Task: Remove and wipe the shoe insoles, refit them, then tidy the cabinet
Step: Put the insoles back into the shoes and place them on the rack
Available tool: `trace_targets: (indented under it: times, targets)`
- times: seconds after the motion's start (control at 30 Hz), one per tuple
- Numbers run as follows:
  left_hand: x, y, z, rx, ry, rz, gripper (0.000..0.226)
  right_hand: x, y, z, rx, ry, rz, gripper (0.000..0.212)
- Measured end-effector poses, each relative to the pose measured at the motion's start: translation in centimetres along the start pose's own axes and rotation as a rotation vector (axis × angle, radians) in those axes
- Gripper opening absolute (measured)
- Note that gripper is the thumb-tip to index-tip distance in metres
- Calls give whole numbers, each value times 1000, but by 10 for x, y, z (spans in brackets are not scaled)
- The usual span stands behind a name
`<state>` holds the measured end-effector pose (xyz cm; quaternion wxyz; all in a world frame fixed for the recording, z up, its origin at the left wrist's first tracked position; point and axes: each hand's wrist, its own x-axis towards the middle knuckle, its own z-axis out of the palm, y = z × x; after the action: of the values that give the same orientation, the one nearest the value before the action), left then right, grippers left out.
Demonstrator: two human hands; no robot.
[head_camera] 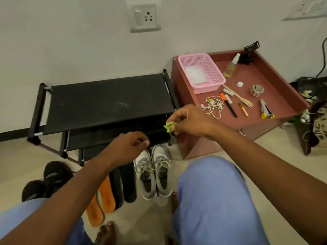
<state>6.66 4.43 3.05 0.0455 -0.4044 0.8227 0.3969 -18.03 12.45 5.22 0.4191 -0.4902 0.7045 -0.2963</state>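
Right hand (190,122) pinches a small green wad (169,126), likely the wipe, off the rack's (109,101) front right corner; left hand (129,147), loosely curled and empty, hovers over grey shoes (154,172); insoles (113,191) lie floor-side for wiping.

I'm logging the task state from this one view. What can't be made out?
Head view only:
- Green item: mostly hidden inside the right hand; unidentifiable.
- Black shoes: partly covered by the left forearm.
- Orange insoles: upper parts behind that forearm.
- Left hand: whether it holds anything is unclear.
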Motion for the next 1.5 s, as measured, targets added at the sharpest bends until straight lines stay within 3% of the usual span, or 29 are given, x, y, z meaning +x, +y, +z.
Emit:
trace_targets:
  times: [0.27,0.5,0.67,0.77,1.0,1.17,1.3,1.43,1.5]
  targets:
    - [9,-15,6,-63,-10,68,18,-23,179,37,-313,4,220,15]
    - [33,-38,9,-55,-16,69,56,-27,288,54,-541,18,549,24]
    - [54,-67,22,-6,-42,102,29,-22,333,42,-707,53,610,28]
    - [66,-93,35,55,-61,111,36,-16,353,34,-719,129,631,32]
    - [73,-112,41,87,-78,111,40,-3,368,22,-730,301,547,32]
    - [66,-81,33,23,-92,149,31,-10,355,31,-654,354,463,23]
    - [58,-43,26,-22,-77,159,28,-27,322,43,-510,361,277,23]
    - [51,-24,20,-71,-90,144,58,-53,267,42,-341,461,73,13]
    - [49,-18,18,-93,-142,117,47,-66,232,34,-252,511,4,13]
